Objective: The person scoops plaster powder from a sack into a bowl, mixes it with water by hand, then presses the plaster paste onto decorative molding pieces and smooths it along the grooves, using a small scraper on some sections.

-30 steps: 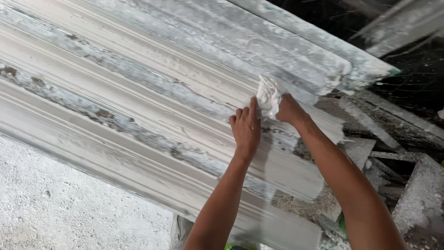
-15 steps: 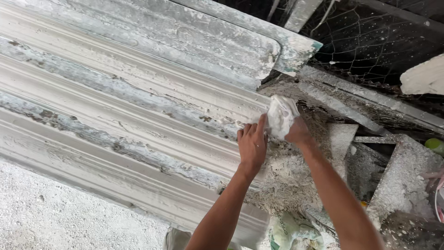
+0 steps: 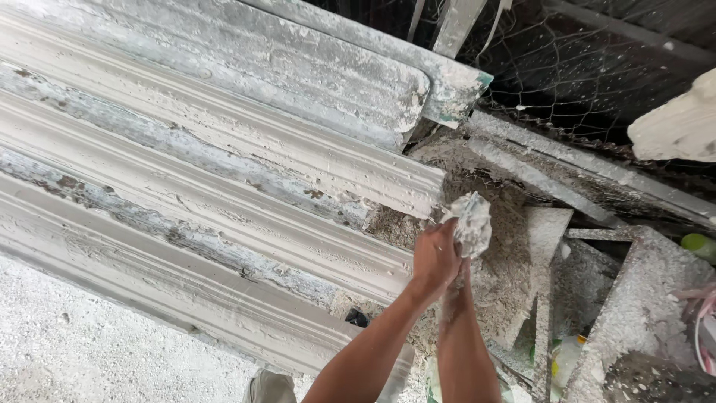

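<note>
My left hand (image 3: 435, 257) is raised off the end of the long white plaster mouldings (image 3: 224, 186), its fingers curled against a crumpled white wad of plaster-soaked fibre (image 3: 471, 222). My right hand (image 3: 457, 277) comes up just behind the left one and is mostly hidden by it; the wad sticks out above both hands. Both hands meet at the wad, just past the broken end of the middle moulding (image 3: 418, 195). White dust covers my right forearm.
Several ribbed mouldings lie stacked diagonally across the left and centre. Wire mesh (image 3: 567, 82) hangs at the top right. Plaster-caked slabs (image 3: 641, 298) and strips pile up on the right, with a plastic bottle (image 3: 568, 358) below. Gritty white floor (image 3: 89, 351) lies at the lower left.
The left hand has lifted off the moulding and closed in on the wad beside the right hand. Both hands have shifted right, past the moulding's end, and the view has moved with them.
</note>
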